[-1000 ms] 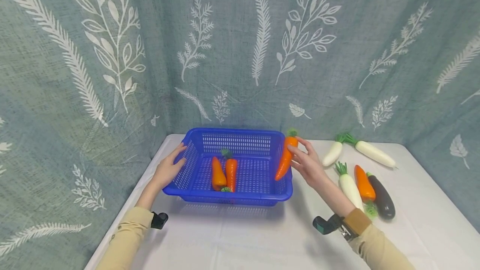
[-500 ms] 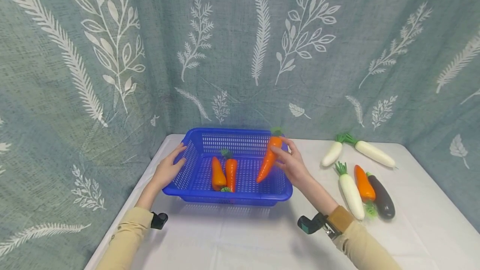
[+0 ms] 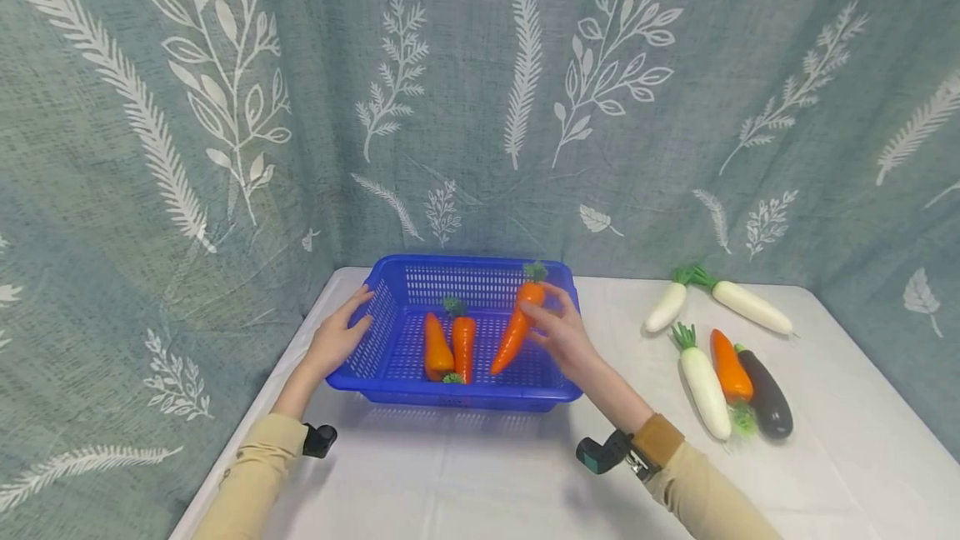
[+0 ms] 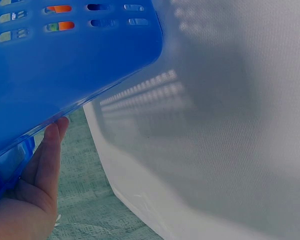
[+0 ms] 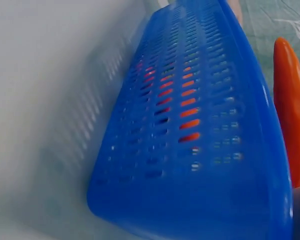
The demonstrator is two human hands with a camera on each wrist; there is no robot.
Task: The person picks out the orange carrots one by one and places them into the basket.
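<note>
My right hand [image 3: 564, 333] holds an orange carrot [image 3: 517, 330] with a green tuft over the right part of a blue plastic basket [image 3: 468, 392]. The carrot slants, its tip pointing down and left. My left hand [image 3: 335, 338] rests at the basket's left rim, fingers fairly straight; the left wrist view has its fingertips [image 4: 64, 125] right at the edge. Two more carrots lie side by side inside, a thick orange one [image 3: 437, 352] and a slimmer red-orange one [image 3: 463, 348]. In the right wrist view, the held carrot [image 5: 292, 110] shows beyond the rim and the hand is mostly cut off.
On the right of the white table [image 3: 450, 482] lie a white radish [image 3: 705, 394], a carrot [image 3: 730, 369] and an eggplant [image 3: 767, 398] close together. Two white radishes [image 3: 750, 307] [image 3: 666, 308] lie behind them. A patterned curtain [image 3: 480, 107] hangs behind the table.
My right hand has carried the carrot leftward and slightly down, from over the basket's right rim to above its inside. My left hand and the basket have stayed put.
</note>
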